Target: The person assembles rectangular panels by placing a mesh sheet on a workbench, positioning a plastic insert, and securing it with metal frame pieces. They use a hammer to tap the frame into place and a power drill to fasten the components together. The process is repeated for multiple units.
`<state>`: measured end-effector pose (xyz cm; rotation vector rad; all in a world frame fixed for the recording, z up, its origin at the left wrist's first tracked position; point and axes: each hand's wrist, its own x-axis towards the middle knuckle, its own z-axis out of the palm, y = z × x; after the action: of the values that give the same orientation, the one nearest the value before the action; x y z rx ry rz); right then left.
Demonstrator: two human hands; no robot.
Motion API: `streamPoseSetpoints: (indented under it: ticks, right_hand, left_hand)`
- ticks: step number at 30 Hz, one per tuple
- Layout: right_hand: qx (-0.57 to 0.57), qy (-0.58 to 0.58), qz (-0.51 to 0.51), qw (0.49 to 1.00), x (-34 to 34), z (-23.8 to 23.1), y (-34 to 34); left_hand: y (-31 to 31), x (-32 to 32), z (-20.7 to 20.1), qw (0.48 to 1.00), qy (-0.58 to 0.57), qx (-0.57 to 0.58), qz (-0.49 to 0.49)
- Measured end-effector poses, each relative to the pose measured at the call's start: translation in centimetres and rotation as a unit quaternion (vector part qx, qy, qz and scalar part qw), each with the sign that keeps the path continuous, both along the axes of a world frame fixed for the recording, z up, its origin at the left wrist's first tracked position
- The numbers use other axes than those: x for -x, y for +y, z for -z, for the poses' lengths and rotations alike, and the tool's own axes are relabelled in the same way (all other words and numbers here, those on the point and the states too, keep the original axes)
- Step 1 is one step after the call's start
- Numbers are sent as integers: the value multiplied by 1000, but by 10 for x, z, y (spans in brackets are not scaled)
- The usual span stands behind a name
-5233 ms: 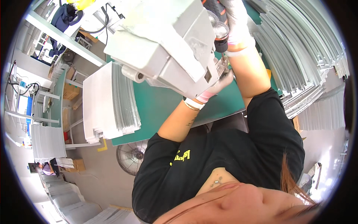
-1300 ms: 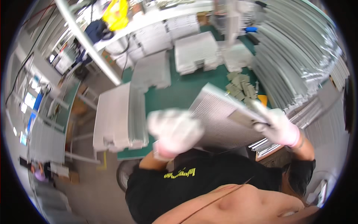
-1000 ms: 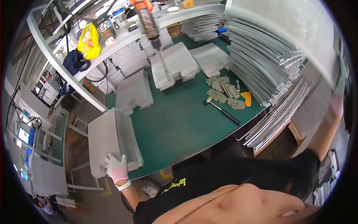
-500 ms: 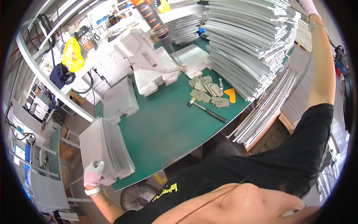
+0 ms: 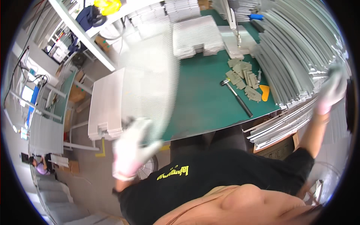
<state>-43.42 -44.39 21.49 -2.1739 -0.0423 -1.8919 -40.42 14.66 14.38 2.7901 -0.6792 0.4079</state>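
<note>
My left hand (image 5: 131, 152), in a white and pink glove, grips the near end of a pale perforated metal panel (image 5: 150, 75). The panel is blurred and held up over the left part of the green-topped table. Part of my fingers is hidden or smeared at its end. A stack of similar panels (image 5: 107, 101) stands just left of it. My right hand (image 5: 333, 92), also gloved, is at the right edge of a tall stack of metal panels (image 5: 300, 48). Motion smears its fingers, and whether they hold a panel does not show.
On the green table (image 5: 202, 101) lie a black-handled hammer (image 5: 240, 100), several small grey plates (image 5: 243, 75) and an orange scraper-like piece (image 5: 264, 93). More panels (image 5: 197, 35) are piled at the back. A tool (image 5: 233, 20) hangs above. A fan (image 5: 148, 167) stands below.
My left hand has left the side of the left stack and moved right, now with a panel raised. My right hand has come down from the upper right. The whole view has shifted.
</note>
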Motion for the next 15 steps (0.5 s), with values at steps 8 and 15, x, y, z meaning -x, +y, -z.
streamPoseSetpoints:
  ticks: [8, 15]
  right_hand:
    - [129, 610, -288, 727, -126, 270, 244]
    - [170, 576, -316, 735, -161, 290, 231]
  left_hand:
    - [-139, -63, 135, 921, 361, -6, 147]
    - [-88, -327, 141, 988, -47, -74, -127]
